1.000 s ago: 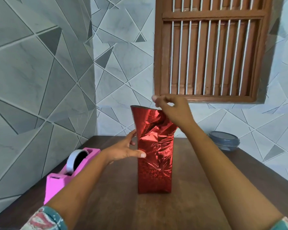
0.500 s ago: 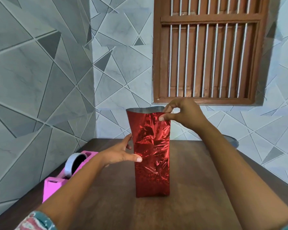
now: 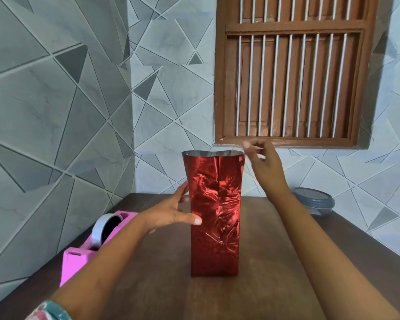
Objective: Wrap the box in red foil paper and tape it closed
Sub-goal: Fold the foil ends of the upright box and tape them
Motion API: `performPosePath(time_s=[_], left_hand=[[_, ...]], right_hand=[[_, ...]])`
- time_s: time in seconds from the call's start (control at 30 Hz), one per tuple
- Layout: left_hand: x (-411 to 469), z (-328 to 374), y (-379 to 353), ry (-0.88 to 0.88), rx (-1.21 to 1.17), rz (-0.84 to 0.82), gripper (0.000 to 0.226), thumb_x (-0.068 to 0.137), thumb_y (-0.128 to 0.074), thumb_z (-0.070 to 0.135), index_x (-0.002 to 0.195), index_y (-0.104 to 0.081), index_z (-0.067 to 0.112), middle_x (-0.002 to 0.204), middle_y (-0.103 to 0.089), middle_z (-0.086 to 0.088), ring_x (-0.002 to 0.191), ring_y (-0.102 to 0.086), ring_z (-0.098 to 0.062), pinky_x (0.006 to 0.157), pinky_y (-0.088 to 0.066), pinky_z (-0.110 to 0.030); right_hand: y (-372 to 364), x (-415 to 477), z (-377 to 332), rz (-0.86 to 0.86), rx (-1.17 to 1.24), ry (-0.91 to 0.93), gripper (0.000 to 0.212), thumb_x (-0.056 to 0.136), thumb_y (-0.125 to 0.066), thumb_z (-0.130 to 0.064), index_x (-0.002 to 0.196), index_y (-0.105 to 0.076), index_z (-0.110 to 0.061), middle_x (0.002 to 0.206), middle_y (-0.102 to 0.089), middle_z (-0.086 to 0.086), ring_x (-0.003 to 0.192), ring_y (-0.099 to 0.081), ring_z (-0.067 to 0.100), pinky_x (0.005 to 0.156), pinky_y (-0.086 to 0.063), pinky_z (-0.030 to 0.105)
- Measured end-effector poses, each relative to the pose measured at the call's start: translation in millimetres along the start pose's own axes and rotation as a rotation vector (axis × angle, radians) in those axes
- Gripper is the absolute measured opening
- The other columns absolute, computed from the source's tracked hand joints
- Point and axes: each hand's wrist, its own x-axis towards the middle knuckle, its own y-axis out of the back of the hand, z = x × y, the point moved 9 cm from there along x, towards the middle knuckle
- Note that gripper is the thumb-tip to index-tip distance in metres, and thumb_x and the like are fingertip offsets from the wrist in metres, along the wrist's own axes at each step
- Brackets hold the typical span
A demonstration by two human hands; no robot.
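On table [image 3: 275,262], left hand [image 3: 171,214] against upright red foil [image 3: 214,215]

Glossy, crinkled red foil paper [image 3: 214,215], silvery inside; matt wooden table [image 3: 263,262]; seemingly plastic pink tape dispenser [image 3: 79,257].

The right hand [image 3: 264,165] has let go of the red foil paper [image 3: 214,213]; a moment ago it pinched the top edge, now its fingers hang apart just beside the top right corner. The crumpled, pinched-in top has opened into a straight, upright silver-lined mouth.
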Motion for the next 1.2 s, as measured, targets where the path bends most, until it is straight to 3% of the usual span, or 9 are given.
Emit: performPosePath(time_s=[0.1,0.23,0.3,0.4,0.53,0.63,0.73,0.87,1.2], left_hand=[[-3,0,10,-0.053,-0.088,0.128,0.122,0.051,-0.083,0.055,0.148,-0.009,0.042,0.152,-0.024,0.015,0.138,-0.028,-0.006,0.112,-0.03,-0.037],[-17,12,22,-0.194,-0.159,0.343,0.101,0.051,-0.078,0.053,0.139,-0.032,0.035,0.14,-0.04,0.018,0.125,-0.041,0.005,0.1,-0.038,-0.019],[-22,15,20,-0.223,-0.164,0.378,0.085,0.051,-0.076,0.052,0.127,-0.044,0.033,0.132,-0.048,0.016,0.12,-0.046,0.007,0.101,-0.04,-0.02],[-21,11,16,-0.172,-0.15,0.349,0.075,0.049,-0.077,0.057,0.117,-0.049,0.043,0.129,-0.05,0.012,0.123,-0.046,-0.003,0.098,-0.04,-0.023],[-9,15,12,-0.175,-0.064,0.212,0.104,0.049,-0.076,0.07,0.138,-0.028,0.046,0.15,-0.03,0.012,0.138,-0.026,0.0,0.111,-0.027,-0.028],[3,14,4,-0.104,-0.043,0.059,0.123,0.052,-0.081,0.059,0.146,-0.002,0.046,0.157,-0.014,0.008,0.143,-0.015,-0.006,0.116,-0.019,-0.038],[10,18,-4,-0.083,-0.029,-0.034,0.125,0.054,-0.083,0.048,0.145,0.003,0.048,0.152,-0.025,0.008,0.139,-0.027,-0.007,0.112,-0.028,-0.032],[14,21,-10,-0.083,0.024,-0.047,0.125,0.054,-0.08,0.046,0.146,0.004,0.041,0.14,-0.035,0.016,0.121,-0.04,0.008,0.087,-0.037,-0.005],[7,25,0,-0.143,-0.016,0.081,0.134,0.045,-0.082,0.063,0.145,0.007,0.046,0.152,-0.018,0.014,0.14,-0.018,-0.003,0.112,-0.021,-0.03]], right_hand=[[14,-24,30,0.187,0.131,-0.12,0.013,0.096,-0.049,-0.032,0.101,-0.049,-0.021,0.102,-0.056,-0.007,0.095,-0.052,0.009,0.071,-0.035,-0.003],[-1,-58,58,0.109,0.178,-0.149,0.015,0.096,-0.05,-0.028,0.107,-0.048,-0.018,0.104,-0.054,-0.007,0.094,-0.054,0.001,0.072,-0.037,0.0],[-9,-67,63,0.065,0.197,-0.132,0.027,0.09,-0.054,-0.04,0.108,-0.047,-0.021,0.109,-0.053,-0.006,0.09,-0.052,-0.013,0.075,-0.037,0.001],[-15,-70,61,0.051,0.133,-0.083,0.049,0.079,-0.051,-0.057,0.114,-0.045,-0.025,0.117,-0.052,-0.005,0.106,-0.052,0.0,0.089,-0.041,0.015],[-3,-40,7,0.078,-0.08,0.201,0.05,0.08,-0.051,-0.05,0.124,-0.044,-0.026,0.127,-0.047,-0.008,0.121,-0.04,0.007,0.104,-0.029,0.018],[-34,-10,-17,-0.286,-0.354,0.274,0.052,0.08,-0.054,-0.047,0.123,-0.059,-0.019,0.128,-0.055,-0.006,0.129,-0.036,0.012,0.107,-0.026,0.029],[-58,2,-21,-0.549,-0.453,0.19,0.024,0.082,-0.07,-0.028,0.083,-0.07,-0.004,0.083,-0.065,0.008,0.084,-0.057,0.018,0.076,-0.043,0.035],[-50,10,-21,-0.477,-0.334,0.08,0.013,0.076,-0.077,-0.023,0.07,-0.07,-0.013,0.082,-0.069,0.0,0.076,-0.064,0.019,0.076,-0.053,0.041],[-38,5,-16,-0.344,-0.239,0.036,0.018,0.069,-0.081,-0.031,0.074,-0.073,-0.016,0.082,-0.069,-0.002,0.08,-0.065,0.017,0.08,-0.053,0.044]])
